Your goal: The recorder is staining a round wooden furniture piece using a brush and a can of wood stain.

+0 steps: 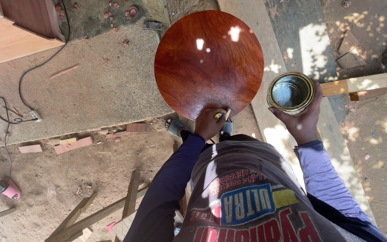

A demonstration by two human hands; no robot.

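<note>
The left hand (209, 122) is closed around a small yellow-handled brush (221, 115) at the near rim of the round glossy reddish-brown table (208, 62); the right hand (302, 117) grips an open tin can (290, 92), held just beside the table's right edge; below lies sunlit dirt and concrete ground (90, 89), strewn with brick pieces (72, 144), a cable (21, 89), timber offcuts (92, 215) and a plank (363, 83).
</note>
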